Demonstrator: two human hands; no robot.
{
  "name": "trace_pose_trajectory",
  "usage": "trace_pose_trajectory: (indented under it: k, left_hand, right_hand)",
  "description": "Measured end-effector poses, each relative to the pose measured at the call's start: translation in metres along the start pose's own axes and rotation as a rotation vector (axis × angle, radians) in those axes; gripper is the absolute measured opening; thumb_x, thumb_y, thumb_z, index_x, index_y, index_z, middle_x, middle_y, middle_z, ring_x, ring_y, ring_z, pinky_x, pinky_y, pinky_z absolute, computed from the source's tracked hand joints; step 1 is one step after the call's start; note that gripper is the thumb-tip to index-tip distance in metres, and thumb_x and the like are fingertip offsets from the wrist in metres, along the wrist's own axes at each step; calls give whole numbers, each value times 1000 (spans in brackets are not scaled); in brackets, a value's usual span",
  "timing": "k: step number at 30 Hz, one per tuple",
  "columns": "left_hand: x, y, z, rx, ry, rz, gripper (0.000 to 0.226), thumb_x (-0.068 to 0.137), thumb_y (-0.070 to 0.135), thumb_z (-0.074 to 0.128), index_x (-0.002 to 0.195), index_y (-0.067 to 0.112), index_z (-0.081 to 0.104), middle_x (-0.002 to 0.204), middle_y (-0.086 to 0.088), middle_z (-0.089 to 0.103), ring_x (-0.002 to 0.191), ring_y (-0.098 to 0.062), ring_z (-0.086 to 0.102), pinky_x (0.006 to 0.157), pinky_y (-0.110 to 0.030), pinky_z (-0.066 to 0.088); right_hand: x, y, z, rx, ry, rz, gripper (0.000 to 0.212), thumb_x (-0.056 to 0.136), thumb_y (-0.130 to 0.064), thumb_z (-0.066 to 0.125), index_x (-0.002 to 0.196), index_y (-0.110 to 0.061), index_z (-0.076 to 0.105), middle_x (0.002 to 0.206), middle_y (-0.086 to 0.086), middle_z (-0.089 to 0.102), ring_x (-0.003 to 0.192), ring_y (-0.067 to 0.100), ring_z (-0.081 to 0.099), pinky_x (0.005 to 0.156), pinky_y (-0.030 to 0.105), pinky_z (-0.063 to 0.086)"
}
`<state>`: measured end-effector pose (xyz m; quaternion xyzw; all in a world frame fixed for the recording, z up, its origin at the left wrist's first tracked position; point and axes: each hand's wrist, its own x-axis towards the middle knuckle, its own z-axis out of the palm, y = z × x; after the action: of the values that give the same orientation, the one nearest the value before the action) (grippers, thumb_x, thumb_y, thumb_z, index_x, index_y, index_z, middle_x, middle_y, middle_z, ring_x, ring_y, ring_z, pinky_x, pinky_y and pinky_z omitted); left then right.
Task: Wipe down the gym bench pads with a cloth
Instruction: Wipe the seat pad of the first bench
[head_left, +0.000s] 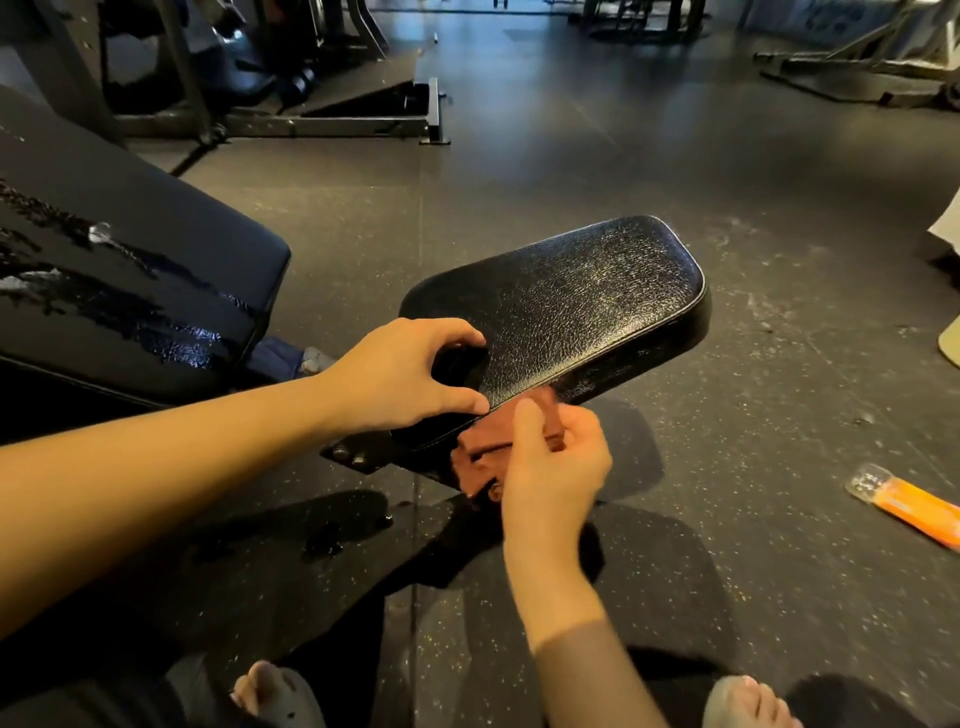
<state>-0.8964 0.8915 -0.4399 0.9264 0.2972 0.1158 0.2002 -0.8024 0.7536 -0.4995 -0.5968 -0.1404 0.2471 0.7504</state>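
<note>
Holding the narrow end of the black seat pad (571, 312) with the left hand (395, 374), fingers (447, 332) curled and narrow, thumb tip on the near edge seam, forefinger arched onto the top. Pinching a reddish-brown cloth (480, 457) in the right hand (550, 467), fingers (584, 436) closed on the fabric, thumb raised. Pressing that cloth against the near side edge of the seat pad, just below the seam and just beside the left thumb, with part of it draped over the metal bracket (358, 454) under the pad. To the left, apart from both hands, a tilted back pad (156, 260) streaked with wet trails. On the floor (675, 156): dark wet patches under the left forearm, an orange packet (914, 509) near the right edge, 2 feet in grey sandals (291, 696) at the bottom.
</note>
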Motion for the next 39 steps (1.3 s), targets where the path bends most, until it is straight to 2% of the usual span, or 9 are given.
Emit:
trace_pose_trajectory:
  k: [5, 8, 12, 17, 20, 25, 32, 36, 39]
  left_hand:
    - [2, 2, -2, 5, 4, -17, 69, 78, 53, 82, 140, 35, 58, 137, 13, 63, 122, -7, 59, 102, -28, 47]
    - [1, 0, -1, 8, 10, 0, 68, 79, 54, 81, 140, 34, 58, 137, 15, 63, 123, -6, 59, 100, -25, 45]
    - [-1, -1, 1, 5, 13, 3, 68, 80, 54, 80, 141, 33, 57, 140, 14, 61, 127, -6, 57, 102, -23, 41]
    - [0, 0, -1, 4, 11, -15, 68, 79, 54, 81, 140, 34, 58, 138, 14, 62, 124, -7, 58, 100, -23, 43]
    - [0, 0, -1, 16, 10, -6, 68, 81, 54, 79, 142, 33, 57, 141, 14, 61, 126, -6, 56, 100, -21, 40]
    - [-1, -2, 1, -2, 0, -7, 69, 82, 56, 77, 143, 32, 55, 143, 14, 59, 129, -5, 54, 101, -19, 38]
    - [0, 1, -1, 4, 4, -21, 68, 79, 54, 81, 140, 35, 57, 139, 14, 61, 125, -7, 57, 105, -30, 46]
    - [-2, 0, 0, -9, 0, -6, 69, 80, 54, 79, 142, 33, 57, 143, 13, 59, 130, -9, 55, 108, -32, 45]
    - [-2, 0, 1, -15, 6, -14, 69, 79, 53, 81, 141, 34, 57, 141, 14, 60, 128, -8, 56, 109, -34, 46]
  right_hand:
    - [-20, 50, 12, -171, -185, 240, 28, 67, -29, 75, 65, -4, 63, 64, 9, 69, 58, 32, 65, 62, 47, 56]
    - [9, 31, 6, -48, -62, 149, 27, 68, -22, 75, 66, 0, 59, 67, 24, 68, 57, 25, 55, 53, 47, 47]
    - [16, 24, 2, -33, 113, -43, 16, 82, -23, 71, 82, -8, 66, 70, 5, 71, 64, 24, 68, 60, 41, 55]
    - [-17, 54, 15, -114, -221, 328, 45, 59, -36, 74, 69, 4, 56, 66, 8, 63, 64, 36, 65, 62, 37, 49]
    - [4, 22, 9, -10, -129, 227, 22, 75, -14, 73, 66, 3, 61, 67, 15, 69, 55, 34, 64, 54, 35, 48]
    - [21, 2, 3, -65, 109, -194, 10, 87, -18, 70, 85, -10, 65, 76, 9, 70, 69, 22, 68, 63, 38, 55]
    - [-12, 41, 14, -210, -159, 152, 12, 70, -27, 72, 69, -17, 65, 62, 5, 66, 58, 28, 58, 62, 49, 53]
    - [16, -1, -5, -25, 126, -15, 14, 85, -7, 70, 72, -10, 65, 64, 7, 65, 54, 19, 64, 46, 27, 50]
    - [0, 12, -4, -132, 65, -21, 14, 92, -5, 67, 79, -3, 61, 62, -6, 60, 48, 0, 56, 48, 20, 44]
